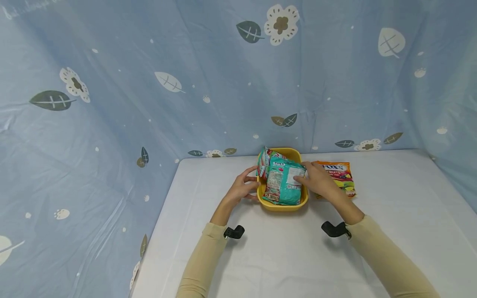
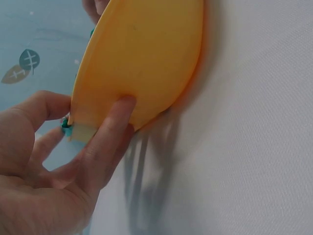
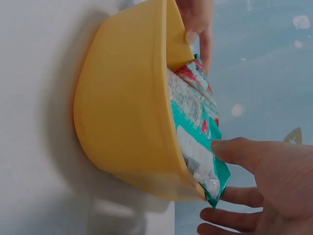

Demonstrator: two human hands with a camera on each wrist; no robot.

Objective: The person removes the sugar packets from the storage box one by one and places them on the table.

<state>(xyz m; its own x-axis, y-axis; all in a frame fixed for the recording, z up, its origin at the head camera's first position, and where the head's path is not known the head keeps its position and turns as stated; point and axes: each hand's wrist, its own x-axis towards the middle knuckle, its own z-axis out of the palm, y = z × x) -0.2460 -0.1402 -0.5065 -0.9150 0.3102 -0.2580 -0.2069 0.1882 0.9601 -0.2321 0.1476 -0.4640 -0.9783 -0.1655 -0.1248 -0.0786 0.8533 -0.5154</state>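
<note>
A yellow plastic basin (image 1: 283,208) stands on the white table with candy packets in it. The left hand (image 1: 240,188) grips its left side; in the left wrist view, fingers (image 2: 115,120) lie along the outer wall and a digit meets the rim. A teal candy packet (image 1: 285,192) lies on top in the basin. At its upper right edge the right hand (image 1: 320,180) pinches it, thumb on its face and the other fingers beyond the edge in the right wrist view. A second packet, teal and red (image 1: 263,162), leans at the basin's left wall, partly covered by the first.
An orange Fox's fruit candy bag (image 1: 343,176) lies flat right of the basin, partly behind the right hand. A blue patterned curtain (image 1: 231,99) hangs along the table's back and left edges. The white tabletop (image 1: 275,256) extends toward the person.
</note>
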